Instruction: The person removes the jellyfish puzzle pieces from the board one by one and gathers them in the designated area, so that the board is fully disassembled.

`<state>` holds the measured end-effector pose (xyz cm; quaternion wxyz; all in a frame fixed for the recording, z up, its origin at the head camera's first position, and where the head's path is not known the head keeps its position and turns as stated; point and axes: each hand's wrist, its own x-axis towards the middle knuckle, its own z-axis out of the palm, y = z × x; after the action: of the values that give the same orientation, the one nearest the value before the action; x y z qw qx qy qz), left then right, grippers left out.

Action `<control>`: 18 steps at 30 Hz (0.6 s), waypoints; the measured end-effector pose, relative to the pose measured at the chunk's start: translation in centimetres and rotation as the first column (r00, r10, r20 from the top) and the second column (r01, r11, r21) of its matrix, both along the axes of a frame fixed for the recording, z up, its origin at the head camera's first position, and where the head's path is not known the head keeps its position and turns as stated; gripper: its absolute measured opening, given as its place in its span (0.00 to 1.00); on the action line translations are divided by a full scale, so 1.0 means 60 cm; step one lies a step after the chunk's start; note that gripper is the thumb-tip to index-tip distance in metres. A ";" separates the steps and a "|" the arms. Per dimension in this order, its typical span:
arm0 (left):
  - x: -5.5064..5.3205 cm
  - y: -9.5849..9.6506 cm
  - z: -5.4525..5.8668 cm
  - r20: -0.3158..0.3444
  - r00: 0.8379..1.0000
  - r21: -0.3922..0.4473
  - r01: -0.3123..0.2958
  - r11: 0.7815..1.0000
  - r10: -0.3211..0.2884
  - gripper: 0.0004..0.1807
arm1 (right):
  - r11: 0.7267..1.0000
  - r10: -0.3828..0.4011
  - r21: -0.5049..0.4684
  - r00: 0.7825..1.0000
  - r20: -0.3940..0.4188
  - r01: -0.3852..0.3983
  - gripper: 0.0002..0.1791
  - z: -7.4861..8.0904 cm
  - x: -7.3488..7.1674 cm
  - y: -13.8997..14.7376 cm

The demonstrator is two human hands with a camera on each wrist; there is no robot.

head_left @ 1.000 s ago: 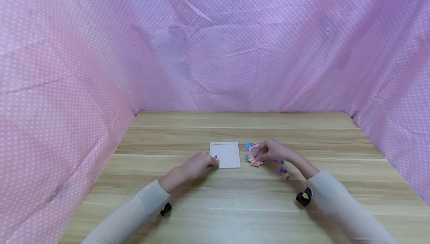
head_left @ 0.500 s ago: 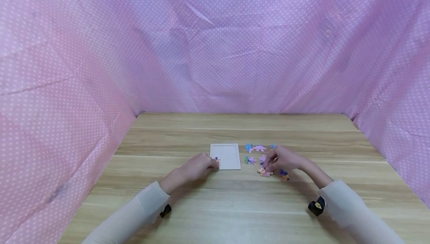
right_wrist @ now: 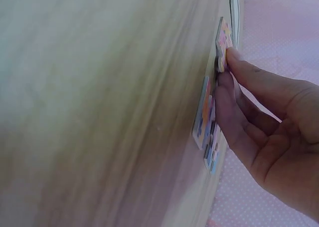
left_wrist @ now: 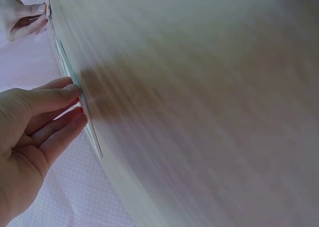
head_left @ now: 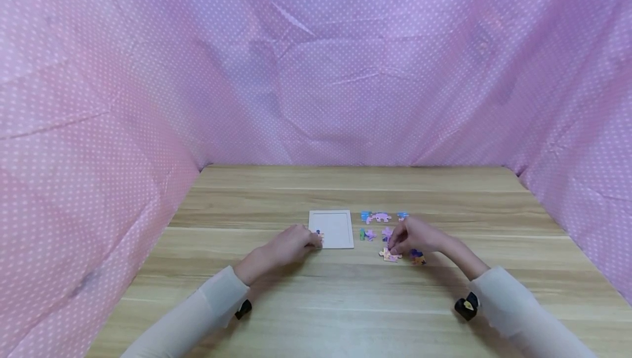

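At the lower left corner of the white puzzle frame (head_left: 338,232) sits a small multicoloured jigsaw piece (head_left: 320,234). My left hand (head_left: 294,243) has its thumb and fingertips on this piece at the frame's edge, and covers part of it. To the right of the frame, my right hand (head_left: 419,236) pinches a pink and yellow jigsaw piece (right_wrist: 224,42) between thumb and fingers, low over the table. In the head view the same jigsaw piece (head_left: 390,255) shows just below the fingertips.
More jigsaw pieces lie right of the frame: a blue and pink one (head_left: 366,216), a pink one (head_left: 382,217), a green and purple one (head_left: 367,234). An orange and purple piece (head_left: 418,258) lies beside the right hand. The wooden table (head_left: 326,303) meets a dotted pink cloth (head_left: 316,100) behind.
My right hand has moved right and nearer to me with the pink and yellow jigsaw piece, away from the frame. Over the last half second it barely shifts. The left hand stays put.
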<state>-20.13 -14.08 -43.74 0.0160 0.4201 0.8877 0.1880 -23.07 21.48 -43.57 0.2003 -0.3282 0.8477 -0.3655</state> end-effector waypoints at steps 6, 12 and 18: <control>0.002 0.002 0.000 -0.013 1.000 -0.018 -0.012 1.000 0.011 0.11 | 1.000 -0.008 0.027 0.998 -0.055 0.010 0.02 0.000 0.001 -0.003; 0.003 0.001 0.003 -0.021 1.000 -0.030 -0.005 1.000 0.004 0.11 | 0.999 -0.008 0.036 0.997 -0.073 0.011 0.02 -0.003 -0.001 -0.002; 0.003 -0.001 0.004 -0.040 0.999 -0.016 0.026 1.000 -0.026 0.11 | 1.000 -0.011 0.027 0.999 -0.047 0.012 0.02 -0.001 -0.004 0.000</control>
<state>-19.97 -14.15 -43.52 0.0036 0.4352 0.8837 0.1724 -23.29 21.49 -43.63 0.1826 -0.3291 0.8589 -0.3474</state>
